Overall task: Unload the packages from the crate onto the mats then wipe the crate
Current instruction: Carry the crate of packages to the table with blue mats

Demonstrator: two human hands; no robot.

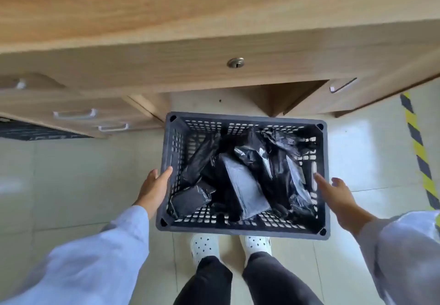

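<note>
A black perforated plastic crate (240, 229) is low over the tiled floor, just in front of my feet. Inside it lie several packages wrapped in black plastic (247, 185), piled loosely and leaning on one another. My left hand (154, 189) rests flat against the outside of the crate's left wall, its fingertips at the rim. My right hand (338, 195) is at the crate's right rim with its fingers spread; one fingertip touches the rim. Neither hand is closed around anything. No cloth is in sight.
A wooden desk (166, 19) with a lock (235, 62) and handled drawers (75, 113) stands just beyond the crate. A dark patterned sheet (28, 132) shows at the left edge. Yellow-black tape (419, 147) runs along the floor at right. My white shoes (204, 245) are under the crate's near edge.
</note>
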